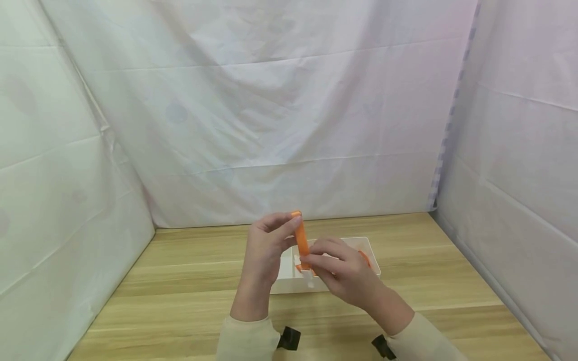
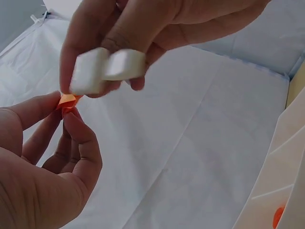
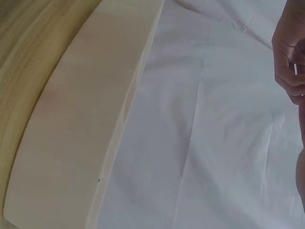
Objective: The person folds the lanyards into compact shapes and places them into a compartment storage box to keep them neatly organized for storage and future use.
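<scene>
Between the two hands runs a flat orange strip [image 1: 301, 240], tilted steeply over a white box. Its upper end is pinched by the left hand [image 1: 266, 248] between thumb and fingers. Lower down, the right hand [image 1: 345, 271] pinches the strip near a small white end piece [image 1: 309, 279]. The left wrist view shows the left hand [image 2: 52, 162] on a short bit of orange [image 2: 69, 101], with the blurred white piece [image 2: 90, 71] under the right hand's fingers [image 2: 138, 26]. In the right wrist view, only parts of hands [image 3: 289, 62] appear at the right edge.
The white divided box [image 1: 289, 287] stands on the wood-grain table [image 1: 194, 286] just beyond the hands. Inside it lies a curved orange piece [image 1: 364, 257] at the right, with more orange partly hidden. White cloth [image 1: 271, 100] hangs behind and at both sides.
</scene>
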Tool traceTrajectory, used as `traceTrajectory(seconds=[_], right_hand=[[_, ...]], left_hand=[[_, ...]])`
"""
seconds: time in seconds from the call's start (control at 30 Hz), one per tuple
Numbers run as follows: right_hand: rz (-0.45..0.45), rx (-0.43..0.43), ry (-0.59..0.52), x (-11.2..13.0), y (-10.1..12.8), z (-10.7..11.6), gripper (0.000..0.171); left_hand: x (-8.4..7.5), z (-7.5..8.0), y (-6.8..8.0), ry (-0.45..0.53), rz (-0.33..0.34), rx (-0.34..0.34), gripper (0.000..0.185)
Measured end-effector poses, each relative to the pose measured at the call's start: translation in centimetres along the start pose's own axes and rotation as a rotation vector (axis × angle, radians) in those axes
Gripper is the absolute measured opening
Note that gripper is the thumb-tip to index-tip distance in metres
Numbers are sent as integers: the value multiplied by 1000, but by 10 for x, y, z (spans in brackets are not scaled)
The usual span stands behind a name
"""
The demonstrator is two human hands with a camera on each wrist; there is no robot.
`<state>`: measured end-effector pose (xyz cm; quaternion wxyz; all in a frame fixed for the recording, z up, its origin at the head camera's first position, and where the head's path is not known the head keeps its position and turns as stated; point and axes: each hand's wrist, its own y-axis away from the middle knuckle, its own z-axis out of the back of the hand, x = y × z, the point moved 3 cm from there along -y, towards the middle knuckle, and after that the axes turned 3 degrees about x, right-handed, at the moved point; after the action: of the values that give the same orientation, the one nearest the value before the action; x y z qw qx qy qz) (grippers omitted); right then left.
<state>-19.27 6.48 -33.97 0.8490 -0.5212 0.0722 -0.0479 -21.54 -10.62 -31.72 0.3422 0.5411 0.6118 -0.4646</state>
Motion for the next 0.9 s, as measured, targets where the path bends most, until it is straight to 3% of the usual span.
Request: traceTrajectory(seconds=[0.13, 0.27, 0.3, 0.37, 0.5, 0.57, 0.63, 0.7, 0.9], right_hand=[[139, -37, 114, 1, -6, 5, 14], [129, -15, 23, -1, -13, 11, 13], [66, -5, -28, -2, -14, 12, 13], [-149, 19, -169, -3, -15, 13, 11], [-758, 5, -397, -7, -12, 15, 9], [-968, -18, -426, -7, -12, 16, 6], [-1085, -24, -404, -9, -15, 18, 8], [-1144, -16, -387, -10, -18, 19, 10], [-1204, 16, -382, -11, -21, 22, 9]], left_hand=[[3, 0, 0, -4, -3, 25, 14], [7, 0, 2, -28, -25, 66, 18], [9, 0, 3, -32, -30, 78, 20], [11, 1, 5, -41, -45, 101, 23], [12, 1, 8, -77, -90, 142, 14], [11, 1, 10, -116, -116, 164, 9], [11, 0, 11, -165, -140, 187, 16], [11, 0, 13, -202, -158, 211, 20], [12, -2, 15, -225, -179, 280, 22]])
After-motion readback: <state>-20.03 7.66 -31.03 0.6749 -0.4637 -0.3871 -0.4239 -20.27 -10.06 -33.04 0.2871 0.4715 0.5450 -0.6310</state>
